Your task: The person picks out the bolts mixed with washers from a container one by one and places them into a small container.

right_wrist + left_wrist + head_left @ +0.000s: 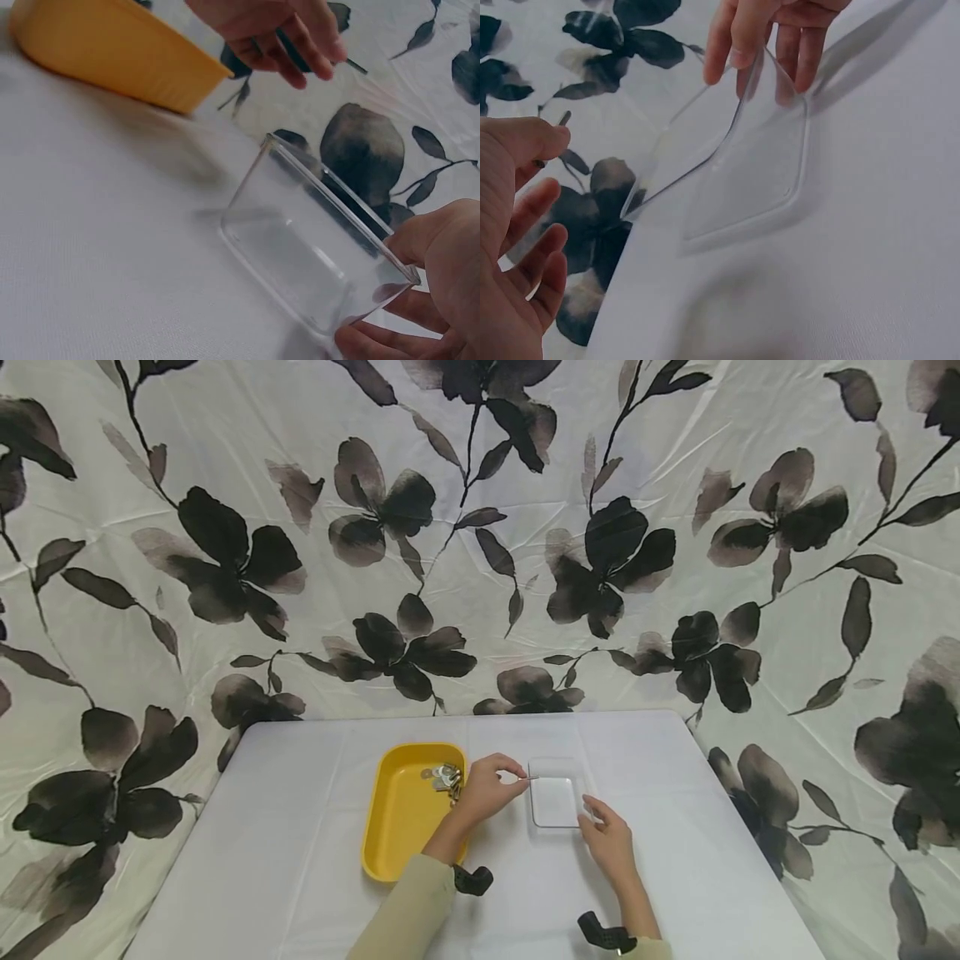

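Observation:
My left hand (483,789) pinches a small, thin metal piece (532,777) between thumb and index finger, above the far left of a clear plastic box (555,827). Its end pokes out past the fingertips in the left wrist view (565,118), where the other fingers are loosely bent. The exact kind of piece is too small to tell. My right hand (609,842) grips the box by its right wall, thumb and fingers on either side of it, as the right wrist view shows. The box (277,247) stands open-topped on the table.
A yellow tray (405,818) stands to the left of the box, partly behind my left forearm. Several small shiny metal pieces (447,777) lie at its far right corner. The white-covered table (262,860) ends at a floral cloth (600,577) behind.

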Demonstrator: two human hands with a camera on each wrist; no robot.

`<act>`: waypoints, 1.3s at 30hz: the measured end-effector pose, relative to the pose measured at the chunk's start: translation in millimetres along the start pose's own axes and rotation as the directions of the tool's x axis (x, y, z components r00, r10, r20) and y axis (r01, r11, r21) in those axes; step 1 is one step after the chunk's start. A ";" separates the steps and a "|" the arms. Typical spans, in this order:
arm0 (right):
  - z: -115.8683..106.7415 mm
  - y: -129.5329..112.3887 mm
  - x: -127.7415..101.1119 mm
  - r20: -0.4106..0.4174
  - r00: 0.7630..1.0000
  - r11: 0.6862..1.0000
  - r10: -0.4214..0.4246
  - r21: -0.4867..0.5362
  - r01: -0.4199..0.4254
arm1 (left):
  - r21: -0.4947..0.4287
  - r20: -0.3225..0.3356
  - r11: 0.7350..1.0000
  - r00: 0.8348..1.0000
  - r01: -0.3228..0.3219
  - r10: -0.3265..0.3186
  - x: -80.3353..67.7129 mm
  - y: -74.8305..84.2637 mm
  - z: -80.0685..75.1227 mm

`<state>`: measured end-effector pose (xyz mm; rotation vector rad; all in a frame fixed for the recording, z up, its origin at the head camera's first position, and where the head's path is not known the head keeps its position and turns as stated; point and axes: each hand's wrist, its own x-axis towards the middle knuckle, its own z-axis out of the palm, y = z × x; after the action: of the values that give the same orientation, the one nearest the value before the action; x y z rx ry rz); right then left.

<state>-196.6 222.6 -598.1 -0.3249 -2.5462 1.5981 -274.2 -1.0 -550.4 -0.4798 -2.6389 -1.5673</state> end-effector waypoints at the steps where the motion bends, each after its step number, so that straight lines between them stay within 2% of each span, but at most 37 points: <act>1: 0.5 -0.3 0.6 -0.002 1.000 1.000 0.000 0.000 0.000 | -0.005 0.001 1.000 1.000 -0.001 0.001 2.2 0.9 1.1; 10: 4.6 -4.4 4.7 0.004 1.000 1.000 -0.024 0.003 0.024 | 0.008 0.020 1.000 0.999 0.027 -0.027 20.8 1.4 12.3; 16: -2.1 1.1 -0.1 -0.007 1.000 0.999 -0.031 -0.037 0.030 | 0.044 0.071 0.998 0.996 0.051 -0.054 30.8 6.1 30.4; 21: -3.5 4.8 -1.0 0.001 1.000 0.999 -0.031 -0.009 0.031 | 0.071 0.089 0.996 0.994 0.054 -0.060 37.4 12.8 41.0; 28: 0.3 3.8 5.4 -0.004 0.999 0.999 -0.039 -0.001 0.039 | 0.088 0.103 0.994 0.992 0.064 -0.073 43.6 17.5 44.2; 39: 0.8 0.6 7.8 0.003 0.999 0.999 -0.036 -0.024 0.036 | 0.094 0.095 0.993 0.992 0.075 -0.084 40.3 14.1 44.5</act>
<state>-204.3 224.0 -599.1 -0.2778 -2.5602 1.5571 -303.0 53.5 -552.8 -0.4640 -2.8216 -1.4738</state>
